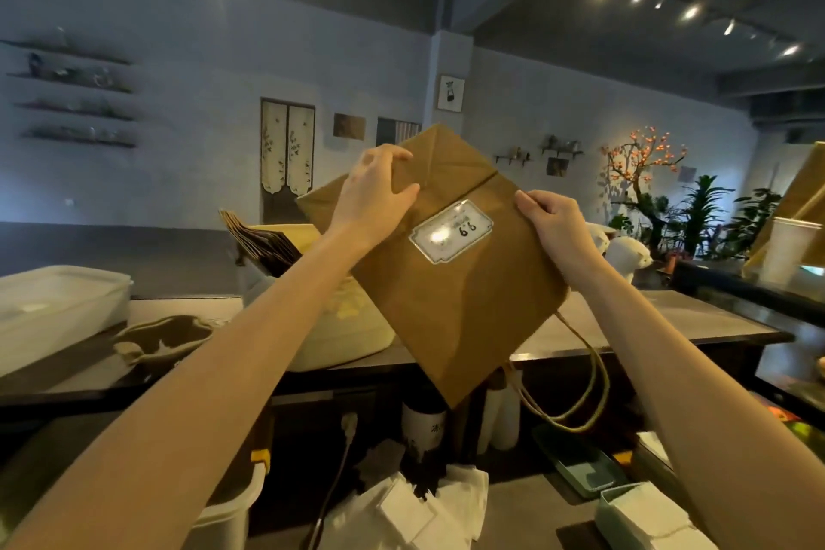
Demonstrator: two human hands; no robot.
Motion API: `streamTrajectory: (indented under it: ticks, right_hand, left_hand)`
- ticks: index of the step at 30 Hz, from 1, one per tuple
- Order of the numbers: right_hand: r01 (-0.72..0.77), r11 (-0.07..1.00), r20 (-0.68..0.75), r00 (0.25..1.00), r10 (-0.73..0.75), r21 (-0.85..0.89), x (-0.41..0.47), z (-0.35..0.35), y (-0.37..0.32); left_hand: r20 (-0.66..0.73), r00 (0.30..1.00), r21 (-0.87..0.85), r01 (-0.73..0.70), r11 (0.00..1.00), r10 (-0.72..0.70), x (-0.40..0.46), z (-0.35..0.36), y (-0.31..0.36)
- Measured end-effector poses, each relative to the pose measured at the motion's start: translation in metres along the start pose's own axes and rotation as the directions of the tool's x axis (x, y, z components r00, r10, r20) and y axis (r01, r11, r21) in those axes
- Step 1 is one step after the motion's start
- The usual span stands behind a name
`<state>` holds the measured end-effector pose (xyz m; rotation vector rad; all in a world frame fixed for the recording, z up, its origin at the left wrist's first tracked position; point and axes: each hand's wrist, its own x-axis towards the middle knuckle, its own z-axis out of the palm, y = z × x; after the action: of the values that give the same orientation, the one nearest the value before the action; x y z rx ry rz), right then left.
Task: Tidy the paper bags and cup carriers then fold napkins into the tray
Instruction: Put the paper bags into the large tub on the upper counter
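Both hands hold one flat paper bag [451, 281] up above the counter [647, 326]: my left hand [375, 188] grips its folded base, my right hand [553, 219] pinches the side edge, so handles [580, 389] hang clear.

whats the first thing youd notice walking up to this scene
The flat brown paper bag held up mid-frame, tilted like a diamond, with a white label on its face and twine handles dangling below. The left hand grips its upper left part and the right hand pinches its right edge. Behind it, more folded bags stand in a cream basket on the counter.
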<state>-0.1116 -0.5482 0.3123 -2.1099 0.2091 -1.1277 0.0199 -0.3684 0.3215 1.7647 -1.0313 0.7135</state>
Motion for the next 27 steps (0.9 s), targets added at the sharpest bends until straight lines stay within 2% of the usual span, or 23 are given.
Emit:
streamTrajectory:
  ticks: [5,10,17,20,24,27]
  right_hand:
    - [-0.031,0.999,-0.115,0.993,0.032,0.016,0.024,0.028,-0.02]
    - [-0.139,0.988,-0.105,0.984,0.146,0.07,0.051,0.071,-0.025]
    - [-0.247,0.962,-0.164,0.95,0.264,0.117,0.086,0.119,-0.031]
    - [-0.271,0.953,-0.155,0.944,0.29,0.133,0.098,0.132,-0.033]
    - [-0.327,0.935,-0.148,0.927,0.345,0.136,0.112,0.145,-0.028]
    - [-0.343,0.929,-0.131,0.924,0.36,0.135,0.12,0.153,-0.024]
  left_hand:
    - [-0.045,0.999,0.018,-0.007,1.0,0.008,0.002,-0.025,-0.025]
    - [-0.015,0.996,0.058,0.092,0.994,-0.091,0.006,-0.046,-0.064]
    - [0.027,0.972,0.098,0.232,0.968,-0.235,0.001,-0.063,-0.109]
    - [0.096,0.949,0.179,0.28,0.943,-0.3,-0.003,-0.06,-0.124]
    - [0.252,0.925,0.388,0.172,0.906,-0.283,-0.004,-0.052,-0.14]
    - [0.357,0.884,0.461,0.115,0.88,-0.303,-0.001,-0.049,-0.148]
